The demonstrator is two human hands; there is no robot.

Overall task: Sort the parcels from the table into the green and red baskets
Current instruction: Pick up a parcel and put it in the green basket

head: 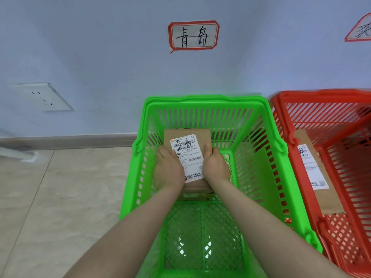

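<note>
A brown cardboard parcel (187, 135) with a white shipping label and handwritten black characters is inside the green basket (259, 157), toward its far end. My left hand (167, 170) grips the parcel's left side and my right hand (216, 166) grips its right side, thumbs on top. Whether the parcel rests on the basket floor or on something beneath it is unclear. The red basket (291, 121) stands to the right and holds another brown labelled parcel (319, 177).
Both baskets stand on a beige tiled floor against a pale blue wall. A red-bordered handwritten sign (193, 35) hangs above the green basket, and a second sign (359, 30) is cut off at the top right. A wall socket (43, 96) is at the left.
</note>
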